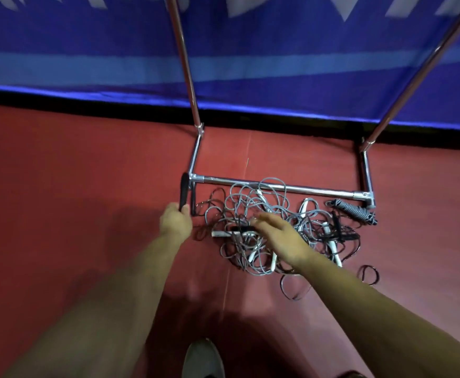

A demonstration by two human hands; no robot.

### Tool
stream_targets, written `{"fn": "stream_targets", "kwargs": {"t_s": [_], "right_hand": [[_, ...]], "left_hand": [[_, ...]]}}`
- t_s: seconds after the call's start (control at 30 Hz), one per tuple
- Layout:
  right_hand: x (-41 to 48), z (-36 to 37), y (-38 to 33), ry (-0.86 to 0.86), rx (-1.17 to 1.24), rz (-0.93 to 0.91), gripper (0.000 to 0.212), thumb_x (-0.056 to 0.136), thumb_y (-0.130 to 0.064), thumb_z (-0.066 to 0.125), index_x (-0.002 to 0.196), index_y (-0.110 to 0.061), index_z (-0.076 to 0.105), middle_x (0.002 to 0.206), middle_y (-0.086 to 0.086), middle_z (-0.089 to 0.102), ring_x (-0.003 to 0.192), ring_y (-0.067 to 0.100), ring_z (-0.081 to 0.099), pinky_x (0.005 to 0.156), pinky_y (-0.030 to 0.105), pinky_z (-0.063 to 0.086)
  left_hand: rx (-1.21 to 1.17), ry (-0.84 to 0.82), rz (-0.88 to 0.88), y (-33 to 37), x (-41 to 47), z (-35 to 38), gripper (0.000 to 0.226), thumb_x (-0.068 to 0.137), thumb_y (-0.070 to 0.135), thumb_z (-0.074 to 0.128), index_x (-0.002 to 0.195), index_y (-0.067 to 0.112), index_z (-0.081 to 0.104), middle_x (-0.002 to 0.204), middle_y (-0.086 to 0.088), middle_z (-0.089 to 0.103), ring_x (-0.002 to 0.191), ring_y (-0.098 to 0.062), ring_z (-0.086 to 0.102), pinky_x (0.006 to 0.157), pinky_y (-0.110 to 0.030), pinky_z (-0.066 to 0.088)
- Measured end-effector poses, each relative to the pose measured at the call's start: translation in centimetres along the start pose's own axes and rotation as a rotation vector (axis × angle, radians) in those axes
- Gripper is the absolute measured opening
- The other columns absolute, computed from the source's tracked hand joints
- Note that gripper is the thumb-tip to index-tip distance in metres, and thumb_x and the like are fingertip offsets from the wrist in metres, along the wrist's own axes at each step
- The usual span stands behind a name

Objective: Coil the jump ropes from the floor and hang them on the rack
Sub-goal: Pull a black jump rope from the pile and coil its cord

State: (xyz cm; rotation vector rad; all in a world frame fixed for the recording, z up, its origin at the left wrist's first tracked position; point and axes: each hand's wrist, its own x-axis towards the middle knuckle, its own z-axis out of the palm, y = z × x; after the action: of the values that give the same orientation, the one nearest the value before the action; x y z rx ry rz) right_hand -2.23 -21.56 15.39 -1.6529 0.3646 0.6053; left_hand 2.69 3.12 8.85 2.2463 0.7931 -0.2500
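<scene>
My left hand (175,222) clamps a black handle (184,190) at the tangle's nine o'clock, to draw one rope free. My right hand (278,233), fingers apart, hovers over the jump ropes (299,222), heaped on the floor against the rack (278,186).

**A:** What's lost toward twelve o'clock?

**B:** Both uprights of the rack (278,186) run off the top edge, so their tops are out of sight. The white lettering on the banner (278,50) is cut off and smeared.

**A:** And at six?

**B:** A shoe (202,358), with only its toe inside the frame.

**A:** The hands?

**B:** The right hand (280,236) is motion-blurred and covers part of the jump ropes (256,205). I cannot tell which cord joins which handle. At nine o'clock of the ropes, the left hand (175,222) hides the lower end of a black handle (184,190).
</scene>
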Motion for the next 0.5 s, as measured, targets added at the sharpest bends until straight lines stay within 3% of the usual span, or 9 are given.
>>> {"fn": "stream_targets", "kwargs": {"t_s": [0.07,0.13,0.23,0.33,0.4,0.47,0.5], "right_hand": [[-2.3,-0.3,-2.5,0.007,-0.065,-0.044,0.034,0.096,-0.026,0.064,0.130,-0.021,0.061,0.123,-0.001,0.067,0.104,0.008,0.063,0.083,0.016,0.046],[-5.3,-0.7,-5.3,0.010,-0.133,-0.105,0.043,0.096,-0.025,0.065,0.137,-0.020,0.055,0.131,0.002,0.062,0.108,0.012,0.061,0.087,0.022,0.045],[-10.2,-1.5,-8.9,0.049,-0.276,-0.215,0.057,0.090,-0.022,0.072,0.142,-0.022,0.049,0.133,0.002,0.056,0.115,0.016,0.057,0.100,0.030,0.046],[-13.5,-2.6,-11.5,0.039,-0.373,-0.312,0.065,0.086,-0.019,0.075,0.145,-0.020,0.048,0.135,0.005,0.056,0.120,0.019,0.057,0.103,0.035,0.047],[-15.2,-3.5,-12.3,0.045,-0.335,-0.347,0.052,0.087,-0.022,0.075,0.135,-0.017,0.057,0.119,0.002,0.063,0.106,0.017,0.061,0.095,0.035,0.050],[-16.8,-4.1,-12.1,0.029,-0.219,-0.314,0.012,0.090,-0.020,0.071,0.100,-0.014,0.068,0.087,0.002,0.064,0.080,0.019,0.058,0.073,0.035,0.050],[-17.3,-4.3,-11.7,0.039,-0.172,-0.285,0.011,0.092,-0.019,0.068,0.082,-0.016,0.065,0.075,0.004,0.059,0.073,0.021,0.053,0.066,0.036,0.047]], "left_hand": [[-0.184,-0.033,0.122,4.1,-2.8,-2.7,0.022,0.101,0.032,0.057,0.097,0.012,0.063,0.080,-0.008,0.067,0.081,-0.033,0.066,0.072,-0.038,0.048],[-0.295,-0.082,0.255,8.5,-6.8,-5.6,0.018,0.099,0.031,0.060,0.089,0.017,0.064,0.067,0.002,0.058,0.067,-0.023,0.056,0.066,-0.035,0.045],[-0.454,-0.197,0.380,14.7,-14.1,-9.6,0.017,0.098,0.029,0.063,0.084,0.020,0.065,0.058,0.004,0.053,0.057,-0.016,0.049,0.062,-0.036,0.049],[-0.571,-0.366,0.482,19.6,-20.7,-12.6,0.011,0.099,0.027,0.063,0.094,0.017,0.067,0.060,0.002,0.055,0.055,-0.013,0.052,0.055,-0.029,0.049],[-0.618,-0.480,0.525,21.8,-24.9,-13.8,0.013,0.100,0.023,0.062,0.099,0.011,0.065,0.062,0.000,0.057,0.056,-0.013,0.057,0.053,-0.026,0.051],[-0.682,-0.561,0.528,22.9,-28.4,-14.3,0.013,0.100,0.020,0.061,0.098,0.007,0.063,0.065,-0.002,0.059,0.057,-0.015,0.059,0.052,-0.026,0.051],[-0.712,-0.587,0.520,23.2,-29.6,-14.3,0.013,0.100,0.019,0.060,0.097,0.007,0.062,0.066,-0.003,0.060,0.058,-0.016,0.060,0.052,-0.027,0.052]]}}
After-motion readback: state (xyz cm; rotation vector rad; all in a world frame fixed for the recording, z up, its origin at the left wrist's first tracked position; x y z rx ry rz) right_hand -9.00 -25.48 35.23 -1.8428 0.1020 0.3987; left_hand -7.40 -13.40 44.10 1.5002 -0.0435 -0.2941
